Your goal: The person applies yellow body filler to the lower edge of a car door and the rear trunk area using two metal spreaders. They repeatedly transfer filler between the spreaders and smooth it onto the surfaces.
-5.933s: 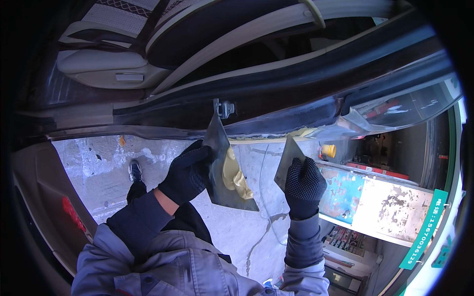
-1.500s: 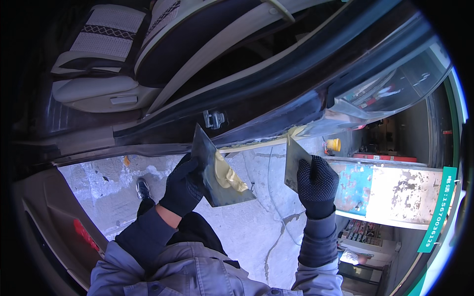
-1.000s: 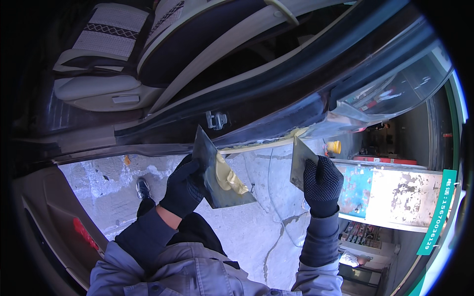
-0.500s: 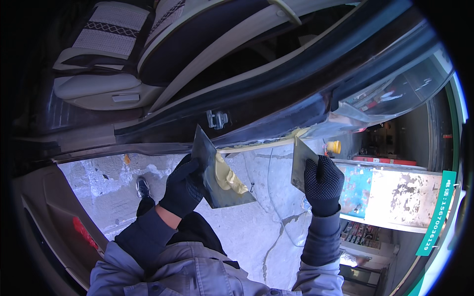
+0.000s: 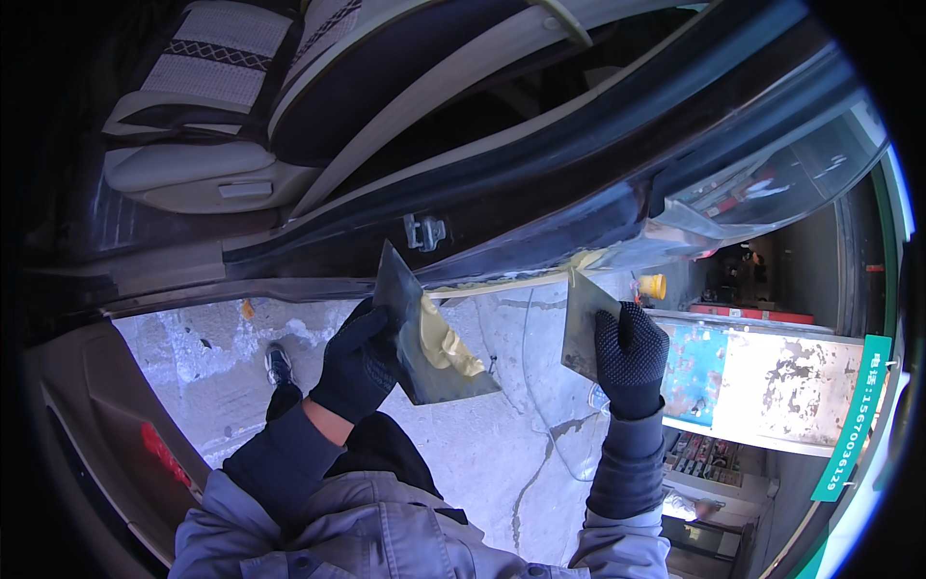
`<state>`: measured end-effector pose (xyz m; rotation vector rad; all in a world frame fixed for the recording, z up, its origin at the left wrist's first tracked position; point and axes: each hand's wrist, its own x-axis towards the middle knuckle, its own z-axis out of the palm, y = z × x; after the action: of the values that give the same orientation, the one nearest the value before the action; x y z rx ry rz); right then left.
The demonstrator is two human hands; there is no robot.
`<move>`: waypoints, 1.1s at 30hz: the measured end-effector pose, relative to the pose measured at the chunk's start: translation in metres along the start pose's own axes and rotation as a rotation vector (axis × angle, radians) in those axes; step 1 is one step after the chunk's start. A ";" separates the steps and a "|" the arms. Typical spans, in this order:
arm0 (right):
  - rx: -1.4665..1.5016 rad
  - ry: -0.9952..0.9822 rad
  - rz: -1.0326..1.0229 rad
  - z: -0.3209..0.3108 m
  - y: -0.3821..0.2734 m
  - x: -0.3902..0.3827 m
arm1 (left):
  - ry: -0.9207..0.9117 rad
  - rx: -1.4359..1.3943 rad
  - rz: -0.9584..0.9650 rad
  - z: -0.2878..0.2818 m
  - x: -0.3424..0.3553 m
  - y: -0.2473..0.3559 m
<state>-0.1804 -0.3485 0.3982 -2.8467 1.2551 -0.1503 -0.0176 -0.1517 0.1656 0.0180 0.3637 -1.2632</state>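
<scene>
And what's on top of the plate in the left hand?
A beige paste mound lies on the plate; the surface beneath it, and whatever the left hand covers, can't be seen.

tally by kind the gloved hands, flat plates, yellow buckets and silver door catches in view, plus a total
Gloved hands: 2
Flat plates: 2, one in each hand
Yellow bucket: 1
Silver door catch: 1
Total: 6
</scene>
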 end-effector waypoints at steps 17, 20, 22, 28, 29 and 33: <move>0.101 0.043 -0.122 0.005 0.003 -0.001 | 0.009 0.014 -0.010 0.002 0.002 -0.003; 0.106 0.052 -0.100 0.004 0.004 -0.002 | 0.028 0.031 0.006 0.003 0.002 -0.004; 0.099 0.052 -0.083 0.003 0.004 -0.002 | 0.043 0.020 -0.014 0.003 0.002 -0.004; 0.110 0.054 -0.111 0.003 0.005 -0.001 | 0.052 0.013 -0.019 0.001 0.003 -0.005; 0.115 0.058 -0.115 0.003 0.005 -0.002 | 0.035 0.028 -0.012 0.000 0.003 -0.005; 0.120 0.032 -0.072 0.004 0.008 -0.004 | 0.055 0.016 -0.025 -0.002 0.002 -0.004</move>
<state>-0.1884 -0.3513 0.3931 -2.7987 1.1089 -0.2642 -0.0217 -0.1546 0.1642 0.0623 0.4020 -1.2921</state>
